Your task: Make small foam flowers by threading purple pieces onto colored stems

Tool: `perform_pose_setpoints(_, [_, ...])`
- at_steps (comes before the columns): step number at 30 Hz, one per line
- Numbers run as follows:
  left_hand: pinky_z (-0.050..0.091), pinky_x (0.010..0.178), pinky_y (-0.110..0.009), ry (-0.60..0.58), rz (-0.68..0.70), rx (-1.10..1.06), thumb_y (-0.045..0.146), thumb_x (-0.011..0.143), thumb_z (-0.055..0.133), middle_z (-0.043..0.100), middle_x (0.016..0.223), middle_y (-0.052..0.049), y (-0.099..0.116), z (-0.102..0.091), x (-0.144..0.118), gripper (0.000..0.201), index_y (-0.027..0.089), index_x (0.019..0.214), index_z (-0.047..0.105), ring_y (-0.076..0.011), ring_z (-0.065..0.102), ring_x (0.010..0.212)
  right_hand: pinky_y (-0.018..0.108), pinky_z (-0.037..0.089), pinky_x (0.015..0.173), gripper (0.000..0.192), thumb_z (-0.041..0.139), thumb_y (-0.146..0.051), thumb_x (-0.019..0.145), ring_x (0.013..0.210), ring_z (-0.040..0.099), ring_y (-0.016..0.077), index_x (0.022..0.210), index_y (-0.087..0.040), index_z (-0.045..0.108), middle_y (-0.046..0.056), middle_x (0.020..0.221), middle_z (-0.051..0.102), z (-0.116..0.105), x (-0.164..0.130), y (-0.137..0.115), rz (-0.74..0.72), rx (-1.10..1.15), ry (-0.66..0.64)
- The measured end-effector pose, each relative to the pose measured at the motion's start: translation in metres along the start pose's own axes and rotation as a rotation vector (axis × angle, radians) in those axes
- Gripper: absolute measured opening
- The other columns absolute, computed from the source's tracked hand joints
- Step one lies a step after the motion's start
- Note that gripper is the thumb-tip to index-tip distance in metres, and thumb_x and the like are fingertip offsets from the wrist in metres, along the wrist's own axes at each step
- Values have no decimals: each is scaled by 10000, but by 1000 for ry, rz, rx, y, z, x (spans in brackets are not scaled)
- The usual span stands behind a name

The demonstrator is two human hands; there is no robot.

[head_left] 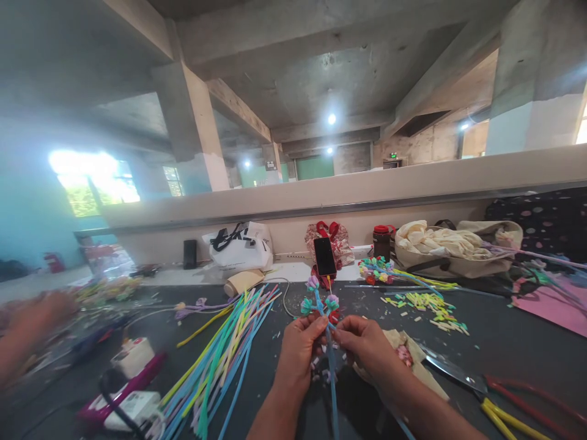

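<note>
The left hand pinches a blue stem of small flowers above a dark table, between loose strands and scissors, the right hand beside it, fingers narrowed, hold unclear.

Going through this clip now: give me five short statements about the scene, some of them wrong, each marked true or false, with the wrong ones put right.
1. The left hand pinches a blue-stemmed flower piece. True.
2. The bundle of coloured stems lies to the right of both hands. False: the bundle of coloured stems lies to their left.
3. A red-lidded bottle stands to the right of the phone. True.
4. The right hand is holding the scissors. False: the right hand is at the flower piece, and the scissors lie on the table.
5. The phone's screen is brightly lit. False: it is dark.
</note>
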State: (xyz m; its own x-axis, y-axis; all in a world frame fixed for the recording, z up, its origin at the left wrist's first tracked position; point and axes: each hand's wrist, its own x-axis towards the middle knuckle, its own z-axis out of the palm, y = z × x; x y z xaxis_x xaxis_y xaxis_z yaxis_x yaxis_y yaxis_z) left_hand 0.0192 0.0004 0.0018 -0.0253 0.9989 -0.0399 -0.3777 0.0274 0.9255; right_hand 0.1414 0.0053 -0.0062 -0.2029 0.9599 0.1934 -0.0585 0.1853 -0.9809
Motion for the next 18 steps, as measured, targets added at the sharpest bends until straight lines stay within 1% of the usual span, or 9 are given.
perform_pose_setpoints(3, [218, 327, -151, 4, 8, 10, 289, 549, 673, 477, 392, 56, 1, 0, -1, 208, 131, 557, 537, -25, 359, 307, 170, 269, 351, 123, 534, -219, 621, 342, 369, 46, 527, -148, 499, -73, 411, 418, 1, -3, -6, -9, -85, 48])
perform_pose_setpoints(5, [236, 335, -149, -11, 2, -2, 296, 551, 670, 472, 394, 60, 2, 1, -1, 210, 137, 566, 534, -26, 365, 314, 167, 263, 345, 121, 519, -216, 619, 340, 367, 45, 522, -146, 502, -69, 410, 422, 2, -5, -10, -4, -105, 62])
perform_pose_setpoints(10, [237, 341, -147, -115, -74, -26, 332, 567, 645, 439, 396, 58, 6, 0, -1, 237, 130, 545, 523, -29, 363, 329, 164, 192, 318, 147, 491, -237, 623, 304, 306, 37, 511, -143, 500, -84, 343, 369, 2, -9, -21, 54, -83, 54])
perform_pose_setpoints(13, [231, 339, -148, -145, -95, -13, 335, 563, 647, 435, 394, 52, 6, -1, -1, 246, 117, 543, 535, -26, 354, 327, 167, 203, 327, 143, 506, -246, 615, 318, 305, 40, 519, -140, 507, -84, 354, 365, -1, -8, -23, 19, -65, 86])
perform_pose_setpoints(16, [244, 346, -151, -123, -68, 10, 327, 548, 660, 447, 395, 48, 5, -1, -1, 246, 115, 548, 538, -27, 358, 326, 172, 232, 335, 146, 510, -244, 618, 333, 314, 49, 513, -143, 506, -79, 374, 371, -3, -7, -21, -29, -101, 111])
perform_pose_setpoints(18, [248, 346, -154, -74, -21, 27, 323, 549, 663, 456, 393, 53, 3, 0, -1, 237, 125, 556, 532, -30, 361, 323, 177, 247, 339, 154, 498, -247, 633, 341, 328, 55, 520, -144, 518, -70, 395, 394, -3, -8, -20, -41, -162, 117])
